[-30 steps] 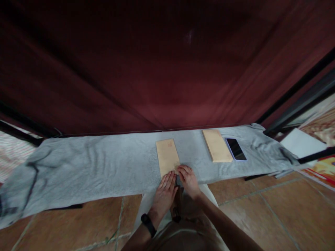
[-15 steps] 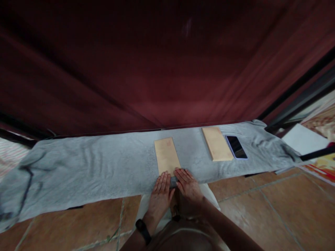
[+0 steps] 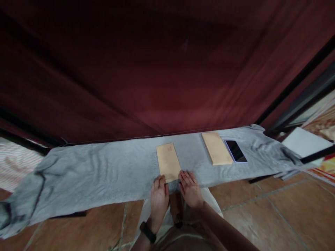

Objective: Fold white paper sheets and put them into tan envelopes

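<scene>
A flat tan paper envelope with a small faint reddish mark near its top right corner lies lengthwise before me. At its lower left corner rests my left hand, fingers together on the paper edge and thumb apart. My right hand lies with outstretched fingers at the lower right corner, its fingertips touching or just beside the paper. Neither hand is closed around anything that I can see. To the right sits a thick stack of similar tan envelopes, and beside it a dark-screened phone in a pale purple case.
Grey plush cloth covers the long narrow surface, wrinkled at both ends. Behind it hangs a dark red curtain between dark bars. A white flat object lies at far right. Orange-brown floor tiles show below.
Both hands have moved apart from near the middle of the envelope's lower edge to its two lower corners, uncovering that edge. The camera view has shifted slightly.
</scene>
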Action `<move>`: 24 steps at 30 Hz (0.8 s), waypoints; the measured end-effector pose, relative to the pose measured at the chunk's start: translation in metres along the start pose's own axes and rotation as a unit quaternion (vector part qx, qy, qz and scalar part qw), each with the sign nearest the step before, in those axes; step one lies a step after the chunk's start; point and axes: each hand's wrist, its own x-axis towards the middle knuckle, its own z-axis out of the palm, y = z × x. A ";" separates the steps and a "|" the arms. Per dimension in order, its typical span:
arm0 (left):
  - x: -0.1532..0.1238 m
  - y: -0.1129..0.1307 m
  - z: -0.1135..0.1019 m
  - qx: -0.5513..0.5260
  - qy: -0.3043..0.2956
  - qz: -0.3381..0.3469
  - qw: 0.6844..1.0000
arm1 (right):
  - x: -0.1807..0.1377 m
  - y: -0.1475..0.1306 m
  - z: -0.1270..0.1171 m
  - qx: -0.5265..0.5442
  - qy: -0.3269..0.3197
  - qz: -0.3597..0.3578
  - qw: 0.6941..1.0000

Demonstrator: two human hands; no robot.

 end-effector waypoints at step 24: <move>0.054 0.033 0.007 -0.455 -0.019 -0.239 0.858 | 0.045 -0.029 0.009 0.778 0.074 0.319 0.536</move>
